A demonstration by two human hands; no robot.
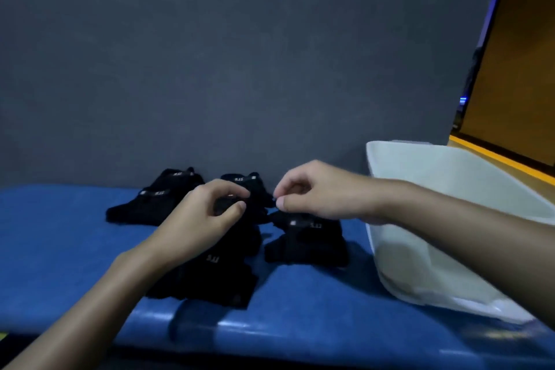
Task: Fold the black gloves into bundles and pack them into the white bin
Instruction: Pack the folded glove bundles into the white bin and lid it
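1. Two bare hands are seen over a blue worktop [75,249], in front of a dark grey backdrop [240,69].
2. The left hand [207,216] is curled, with thumb and fingertips drawn together on a black glove [228,206] at the middle of the pile; the fabric is pinched between thumb and forefinger.
3. The right hand [318,192] is held just to the right of the left hand, apart from it. Its fingers are bent inward and the thumb tip is pressed to the forefinger. A small dark edge is seen at that pinch; whether glove fabric is actually gripped cannot be told.
4. Further black gloves are spread on the worktop around the hands: two [156,198] beyond and to the left of the left hand, one [306,240] directly under the right hand, one [210,273] under the left wrist and forearm, nearer the person. Pale lettering is noted on several; it is too blurred to read.
5. None of the visible gloves is seen rolled into a bundle.
6. The white bin [450,177] is standing on the worktop to the right of the right hand, behind the right forearm, which crosses its near wall. Its interior is only partly visible; no glove is made out inside.
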